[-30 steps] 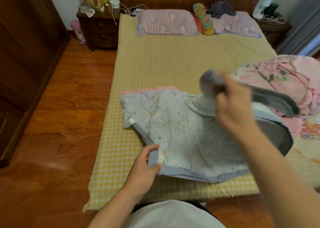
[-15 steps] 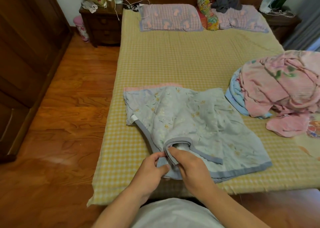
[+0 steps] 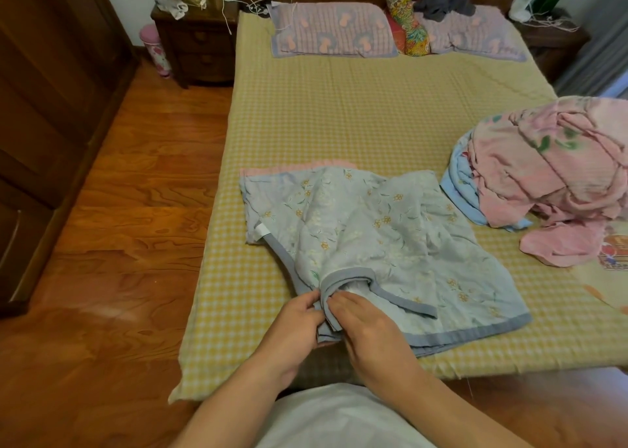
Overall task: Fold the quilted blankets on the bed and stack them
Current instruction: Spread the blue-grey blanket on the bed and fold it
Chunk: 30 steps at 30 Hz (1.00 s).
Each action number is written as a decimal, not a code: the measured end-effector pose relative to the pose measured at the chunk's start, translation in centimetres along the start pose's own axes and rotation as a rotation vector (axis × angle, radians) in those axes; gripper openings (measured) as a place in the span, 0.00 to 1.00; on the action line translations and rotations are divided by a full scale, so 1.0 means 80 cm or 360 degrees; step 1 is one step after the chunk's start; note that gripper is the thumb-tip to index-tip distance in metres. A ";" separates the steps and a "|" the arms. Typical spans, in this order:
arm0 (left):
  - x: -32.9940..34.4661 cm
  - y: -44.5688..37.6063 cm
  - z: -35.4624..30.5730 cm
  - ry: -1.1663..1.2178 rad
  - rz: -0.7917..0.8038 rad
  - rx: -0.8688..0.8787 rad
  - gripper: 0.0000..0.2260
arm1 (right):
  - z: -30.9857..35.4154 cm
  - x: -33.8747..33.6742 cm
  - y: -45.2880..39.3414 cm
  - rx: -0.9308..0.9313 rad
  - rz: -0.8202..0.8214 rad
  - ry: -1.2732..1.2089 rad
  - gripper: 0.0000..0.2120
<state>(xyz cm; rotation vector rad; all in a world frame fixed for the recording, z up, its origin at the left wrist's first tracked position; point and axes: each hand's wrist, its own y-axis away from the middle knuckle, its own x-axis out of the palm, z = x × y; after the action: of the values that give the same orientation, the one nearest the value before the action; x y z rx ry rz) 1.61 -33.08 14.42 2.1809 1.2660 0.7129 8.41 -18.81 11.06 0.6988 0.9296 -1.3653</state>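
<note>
A pale blue floral quilted blanket (image 3: pixel 384 240) with a grey-blue border lies partly folded on the near part of the bed. Under its far edge a strip of pink blanket (image 3: pixel 299 168) shows. My left hand (image 3: pixel 295 325) and my right hand (image 3: pixel 367 325) meet at the blanket's near left corner, and both pinch the doubled grey border there. A crumpled pink floral blanket (image 3: pixel 550 162) sits heaped at the right, with a light blue one (image 3: pixel 458 192) showing under it.
The bed (image 3: pixel 356 107) has a yellow checked sheet. Two pillows (image 3: pixel 333 29) and a bright patterned bolster (image 3: pixel 406 23) lie at the headboard. A dark nightstand (image 3: pixel 197 46) stands at far left, with wooden floor (image 3: pixel 129 209) along the bed's left side.
My right hand swung the raised blanket edge down and over to the near left corner, joining my left hand. Both hands now hold the same corner, and the blanket lies flatter.
</note>
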 end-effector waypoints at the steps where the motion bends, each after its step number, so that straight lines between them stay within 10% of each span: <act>1: 0.001 0.001 -0.002 0.0031 0.0007 -0.0003 0.17 | -0.001 0.000 0.001 -0.0021 0.0006 0.0006 0.20; 14: 0.009 0.000 -0.013 0.0255 0.0122 -0.0043 0.37 | -0.007 -0.019 0.013 0.0030 0.0290 0.0044 0.33; 21: 0.004 0.000 -0.023 -0.0222 0.0500 -0.0006 0.46 | -0.020 -0.025 0.020 0.0159 -0.0188 -0.0238 0.27; 26: 0.005 -0.016 -0.041 -0.1073 0.0095 0.0419 0.35 | -0.028 -0.076 0.003 0.0670 -0.0422 -0.0563 0.31; 30: 0.060 -0.030 -0.106 -0.1450 0.0179 0.1246 0.37 | -0.022 -0.190 -0.016 0.0447 -0.0360 -0.0593 0.23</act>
<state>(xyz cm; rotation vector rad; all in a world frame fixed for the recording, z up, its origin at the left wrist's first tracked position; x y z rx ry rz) -3.45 -26.31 19.86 2.6402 0.9694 -0.8457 7.46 -9.86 23.48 0.5311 0.5353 -1.7778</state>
